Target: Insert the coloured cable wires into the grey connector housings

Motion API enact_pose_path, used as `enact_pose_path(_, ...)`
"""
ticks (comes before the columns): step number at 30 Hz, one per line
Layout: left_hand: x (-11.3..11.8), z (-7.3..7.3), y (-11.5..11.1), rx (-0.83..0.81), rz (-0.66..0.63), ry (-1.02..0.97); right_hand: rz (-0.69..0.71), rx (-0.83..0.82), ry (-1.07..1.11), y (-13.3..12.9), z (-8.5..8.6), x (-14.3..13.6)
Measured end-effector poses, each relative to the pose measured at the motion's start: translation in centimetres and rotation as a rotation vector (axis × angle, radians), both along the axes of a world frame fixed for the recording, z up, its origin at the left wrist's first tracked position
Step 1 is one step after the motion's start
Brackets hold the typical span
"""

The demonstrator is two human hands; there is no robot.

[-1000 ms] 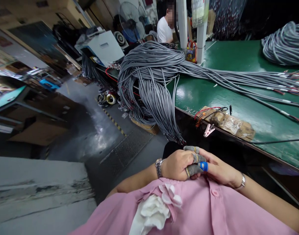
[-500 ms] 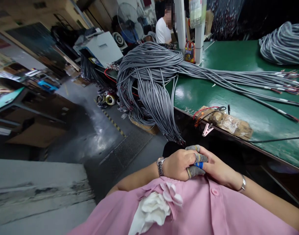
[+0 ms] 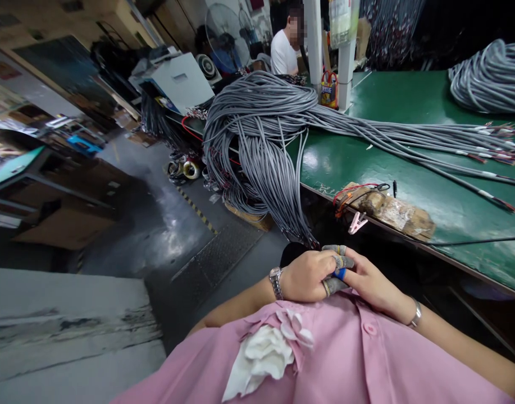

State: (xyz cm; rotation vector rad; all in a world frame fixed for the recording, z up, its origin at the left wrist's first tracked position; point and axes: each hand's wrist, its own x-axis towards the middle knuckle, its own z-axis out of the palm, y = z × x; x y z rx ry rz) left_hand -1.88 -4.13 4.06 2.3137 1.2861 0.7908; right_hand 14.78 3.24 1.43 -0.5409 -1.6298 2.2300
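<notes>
Left hand (image 3: 305, 276) and right hand (image 3: 369, 283) pressed together, fiddling with finger sleeves (image 3: 335, 285); a loose one might slip off among the cables (image 3: 278, 168) above

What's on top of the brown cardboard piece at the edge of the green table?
On the brown cardboard piece lie thin red and black wires and crinkly clear plastic wrap. A pink clip hangs at its edge. Whatever is under the wrap is hidden.

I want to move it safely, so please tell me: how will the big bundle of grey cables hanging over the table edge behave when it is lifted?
The grey cable bundle is probably floppy: it bends over the green table edge and hangs down. With so many strands, it is likely heavy. Loose strands may slide apart.
</notes>
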Motion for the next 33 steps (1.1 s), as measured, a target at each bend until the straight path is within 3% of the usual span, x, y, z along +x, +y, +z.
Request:
enact_pose_path(8, -0.2, -0.1, -0.2, 0.004, 0.016, 0.115, 0.035, -0.025, 0.007, -0.1, 0.0, 0.2)
enact_pose_path(14, 0.0, -0.4, -0.2, 0.047, -0.056, 0.167, 0.178, -0.133, 0.021, -0.2, -0.5, 0.6)
enact_pose_path(18, 0.3, 0.1, 0.0, 0.073, -0.094, 0.165, 0.210, -0.104, 0.100, -0.2, -0.1, 0.6)
enact_pose_path(25, 0.7, 0.9, 0.8, 0.045, -0.146, 0.112, 0.065, -0.001, 0.063, -0.4, 0.7, 0.2)
enact_pose_path(29, 1.1, 0.7, 1.3, -0.001, -0.101, 0.028, -0.063, -0.192, 0.065, -0.5, -0.3, -0.3)
enact_pose_path(33, 0.7, 1.0, 1.2, -0.039, -0.004, -0.198, -0.101, -0.413, 0.107, 0.0, -2.0, -0.5)
